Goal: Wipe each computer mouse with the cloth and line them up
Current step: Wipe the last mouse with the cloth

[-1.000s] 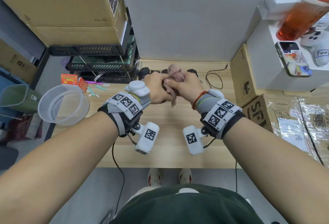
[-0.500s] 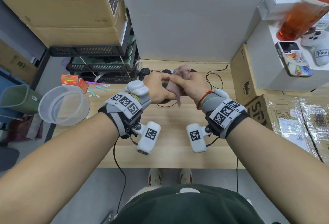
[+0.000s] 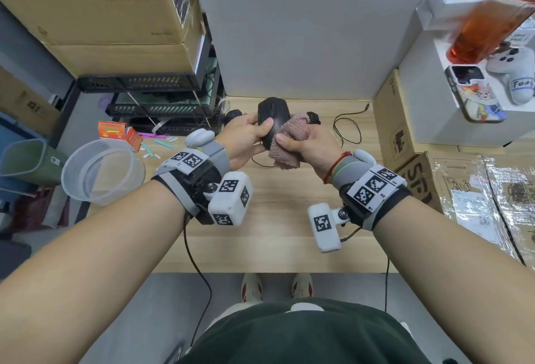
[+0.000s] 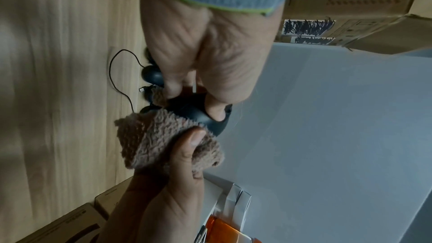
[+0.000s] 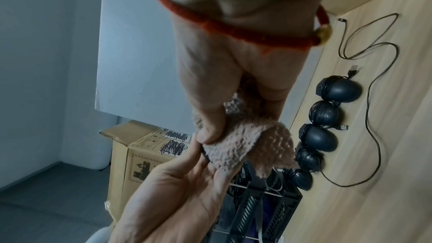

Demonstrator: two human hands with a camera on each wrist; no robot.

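Black plastic computer mouse (image 3: pixel 273 120), held above the light wooden tabletop (image 3: pixel 275 219) in the head view: left hand (image 3: pixel 246 138) grips it, thumb on top. Right hand (image 3: pixel 307 143) bunches a pink-brown terry cloth (image 3: pixel 289 140) against the mouse's right side, fingers curled round it.

Left wrist view: left thumb and fingers (image 4: pixel 173 88) pinch the mouse (image 4: pixel 201 115); the cloth (image 4: pixel 151 141) covers its lower end.

Right wrist view: right thumb clamps the cloth (image 5: pixel 243 145). Five dark cord-wrapped mice (image 5: pixel 322 136) lie in a touching row on the tabletop, beside a loose black cable (image 5: pixel 374 99).
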